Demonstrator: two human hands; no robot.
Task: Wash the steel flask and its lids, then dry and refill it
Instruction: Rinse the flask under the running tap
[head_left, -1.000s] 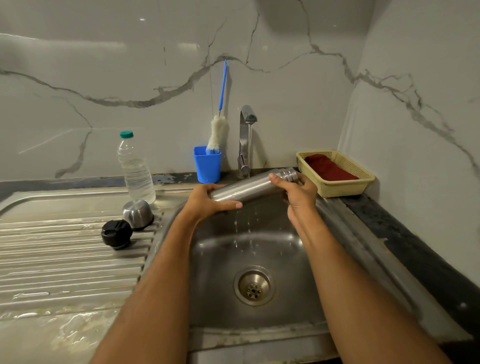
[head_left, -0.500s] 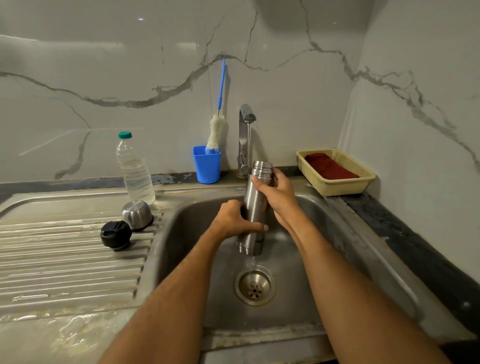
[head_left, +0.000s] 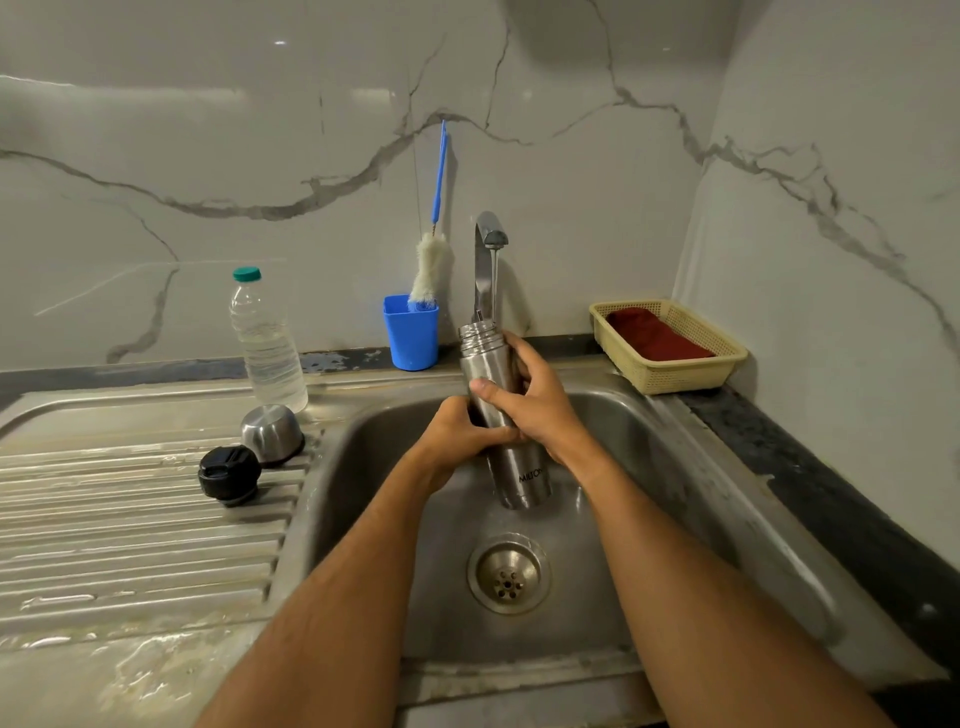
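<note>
Head view, the only one: we see the flask (head_left: 501, 421) held near upright over the sink (head_left: 649, 467), mouth up, right under the tap (head_left: 488, 244). A thin stream of water runs from the spout toward the open mouth. The left hand (head_left: 457, 441) wraps round the middle of the body; the right hand (head_left: 530, 400) curls round it just above, thumb across the front. Both hold it firmly. The base hangs above the drain (head_left: 509, 574), not touching the basin.

The steel cap (head_left: 272, 434) and black lid (head_left: 229, 474) sit on the draining board (head_left: 130, 519), left of the sink, touching or nearly so. The bottle brush (head_left: 431, 270) stands in the blue cup (head_left: 411, 332) just left of the tap. A water bottle (head_left: 266, 343) stands behind the cap; a basket (head_left: 670, 376) with a red cloth (head_left: 654, 338) sits to the right.

Step, as we judge it: rinsing or filling the flask, still the wash stage. Lids look unwashed. The next move likely needs one hand freed for the brush, or a swirl and tip-out, with a steady hold on the wet steel.
</note>
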